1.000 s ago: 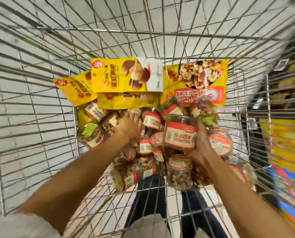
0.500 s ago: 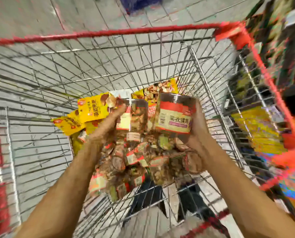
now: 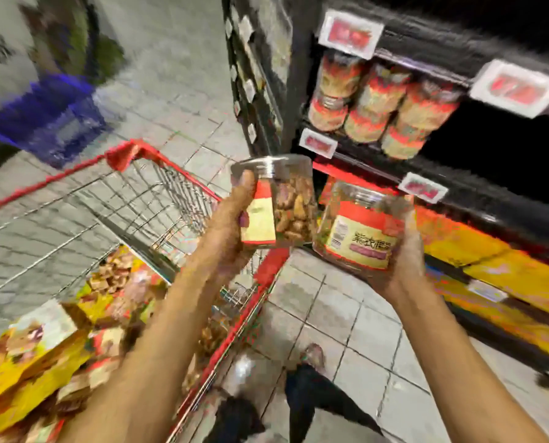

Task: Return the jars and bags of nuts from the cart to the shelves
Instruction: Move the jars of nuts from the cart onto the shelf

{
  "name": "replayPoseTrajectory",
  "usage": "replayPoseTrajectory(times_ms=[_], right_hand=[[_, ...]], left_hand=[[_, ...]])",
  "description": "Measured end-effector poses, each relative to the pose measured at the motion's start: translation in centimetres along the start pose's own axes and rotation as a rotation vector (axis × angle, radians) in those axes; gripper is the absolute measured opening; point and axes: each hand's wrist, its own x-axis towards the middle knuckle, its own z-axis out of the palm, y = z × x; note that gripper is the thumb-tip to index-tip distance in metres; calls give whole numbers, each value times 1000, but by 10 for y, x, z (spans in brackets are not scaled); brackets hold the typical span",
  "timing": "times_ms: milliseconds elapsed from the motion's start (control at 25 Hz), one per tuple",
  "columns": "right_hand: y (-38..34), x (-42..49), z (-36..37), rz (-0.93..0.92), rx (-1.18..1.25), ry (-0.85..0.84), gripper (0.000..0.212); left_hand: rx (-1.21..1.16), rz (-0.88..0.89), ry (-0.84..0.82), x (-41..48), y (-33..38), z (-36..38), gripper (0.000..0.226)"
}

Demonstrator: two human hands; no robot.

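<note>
Left hand gripped a clear nut jar, fingers curled round its side. Right hand clasped a red-labelled jar from below, just beside the first. I held both in the air before the black shelves, past the cart rim. Three shelf jars stood above; yellow bags lay on the shelf below. More nut packs lay in the cart. Blue crate beyond, blurred

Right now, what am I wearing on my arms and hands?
No gloves on the left hand or right hand, and no rings or watch show through the blur. The left forearm and right forearm are bare, with no sleeves in view.
</note>
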Motion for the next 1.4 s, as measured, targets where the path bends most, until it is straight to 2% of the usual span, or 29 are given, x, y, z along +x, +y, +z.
replayPoseTrajectory(times_ms=[80,200,360,480,520,680,880,960,1040,1120,1200,1280,1320,1400], right_hand=[[-35,8,-42,-96,37,108,64],[-78,23,-101,-175,46,261,68],[-122,53,-168,-271,117,395,59],[-138,73,-200,-350,151,418,66],[-143,80,-210,-365,161,417,67],[-155,104,-237,-387,134,371,67],[-154,120,-241,-417,137,178,70],[-153,126,-238,-428,115,150,66],[-152,130,-235,-440,77,167,60],[-151,133,-230,-447,16,211,55],[-149,136,-220,-452,-70,256,53],[-145,136,-207,-444,-169,260,56],[-143,136,-201,-444,-213,247,58],[-142,132,-192,-470,-272,206,62]], left_hand=[[27,-80,-57,45,-35,45,53],[104,-123,-32,107,-87,99,46],[377,71,-5,187,-150,152,24],[511,254,64,227,-179,183,67],[552,344,73,240,-189,192,74],[807,616,98,291,-219,204,70],[999,627,157,323,-243,193,89],[1024,613,153,321,-239,194,91],[1021,569,75,306,-232,189,87],[1021,574,57,275,-230,176,66],[875,522,29,243,-227,171,41],[643,332,-151,226,-222,183,41],[602,307,-240,223,-220,190,44],[598,331,-275,222,-217,200,61]])
